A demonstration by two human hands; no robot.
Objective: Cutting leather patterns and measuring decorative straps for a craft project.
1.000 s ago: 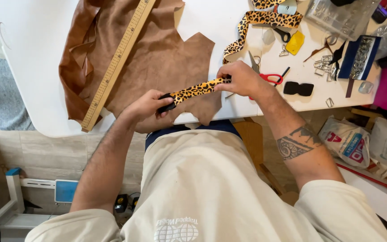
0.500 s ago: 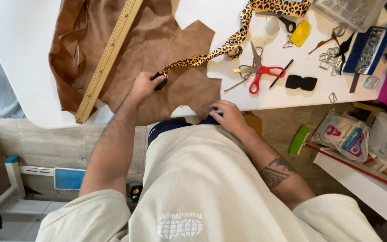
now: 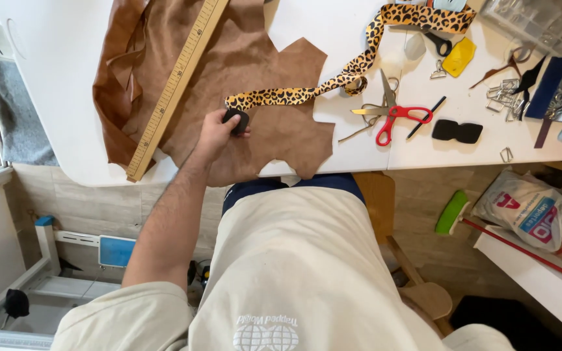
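Fingers of the left hand (image 3: 219, 133) curl tight around a small black object (image 3: 236, 119), beside the leopard-print strap (image 3: 294, 96) end, over brown leather (image 3: 255, 71).

I see a white table (image 3: 53, 78) carrying brown leather (image 3: 248, 84) at left, a wooden ruler (image 3: 175, 88) across it, and a leopard-print strap (image 3: 333, 81). To the right lie red-handled scissors (image 3: 395, 117), a yellow tag (image 3: 458, 57) and metal buckles (image 3: 499, 91).
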